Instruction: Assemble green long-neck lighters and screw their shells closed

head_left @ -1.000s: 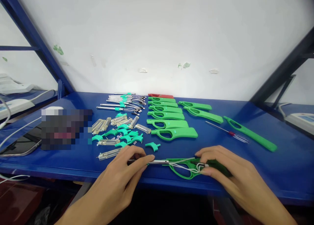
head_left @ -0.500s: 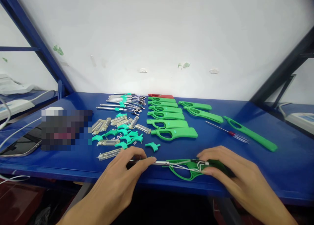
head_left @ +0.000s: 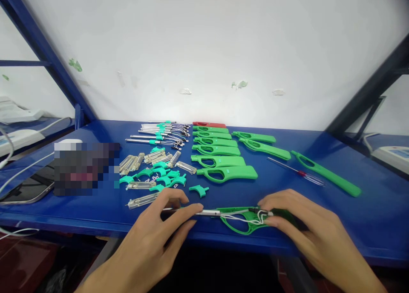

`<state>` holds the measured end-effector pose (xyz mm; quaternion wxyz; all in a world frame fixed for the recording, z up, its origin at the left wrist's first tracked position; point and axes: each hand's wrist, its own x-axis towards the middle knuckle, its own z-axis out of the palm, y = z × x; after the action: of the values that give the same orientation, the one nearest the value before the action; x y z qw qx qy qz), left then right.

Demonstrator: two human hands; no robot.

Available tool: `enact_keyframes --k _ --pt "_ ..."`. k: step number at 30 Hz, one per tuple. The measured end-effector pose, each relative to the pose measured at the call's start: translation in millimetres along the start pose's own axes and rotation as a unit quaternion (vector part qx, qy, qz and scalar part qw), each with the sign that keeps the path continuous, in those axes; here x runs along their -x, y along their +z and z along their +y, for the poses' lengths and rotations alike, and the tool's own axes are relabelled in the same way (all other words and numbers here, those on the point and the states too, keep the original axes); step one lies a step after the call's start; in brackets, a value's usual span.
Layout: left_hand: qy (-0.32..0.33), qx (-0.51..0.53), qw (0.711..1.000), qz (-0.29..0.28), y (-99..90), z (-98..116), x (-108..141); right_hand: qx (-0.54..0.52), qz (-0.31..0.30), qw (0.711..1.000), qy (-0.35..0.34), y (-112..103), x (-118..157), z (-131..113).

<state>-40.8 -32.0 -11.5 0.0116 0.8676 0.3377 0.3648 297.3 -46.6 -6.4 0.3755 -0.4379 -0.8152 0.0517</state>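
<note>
At the front edge of the table lies an open green lighter shell with a ring-shaped trigger opening. My left hand grips a silver metal tube between thumb and fingers, its end lying at the shell's narrow tip. White wires run from the tube along the shell. My right hand pinches the small black igniter at the wires' other end, over the shell's handle part. That hand covers most of the handle. Just beyond my left hand sits a loose teal trigger.
Several closed green lighter shells and a red one stand in a row. Left of them are wired metal tubes, clear fuel tanks and teal triggers. A screwdriver and more green shells lie right; a phone left.
My left hand's lower fingers have spread a little away from the tube, and the thumb stays on it. The right hand has barely moved.
</note>
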Motion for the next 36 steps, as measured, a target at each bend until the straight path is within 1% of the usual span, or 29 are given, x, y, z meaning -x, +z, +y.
enact_keyframes --k 3,7,18,26,36 --pt "-0.003 -0.004 1.0 0.006 2.2 0.3 -0.3 0.003 -0.002 1.0 -0.003 0.3 -0.1 -1.2" --pt "-0.012 -0.011 1.0 -0.006 4.5 0.6 0.9 0.005 0.0 1.0 -0.009 0.5 -0.2 -1.7" --pt "0.007 -0.026 1.0 -0.012 2.4 4.3 -1.5 -0.012 0.013 1.0 0.004 0.9 -1.0 -2.4" --pt "0.018 -0.04 0.999 -0.019 3.5 1.9 -1.6 0.003 0.007 1.0 0.007 1.7 -1.0 -2.3" --pt "0.014 -0.028 0.999 -0.035 3.3 -4.1 1.7 0.015 -0.002 1.0 0.01 1.5 0.2 -1.7"
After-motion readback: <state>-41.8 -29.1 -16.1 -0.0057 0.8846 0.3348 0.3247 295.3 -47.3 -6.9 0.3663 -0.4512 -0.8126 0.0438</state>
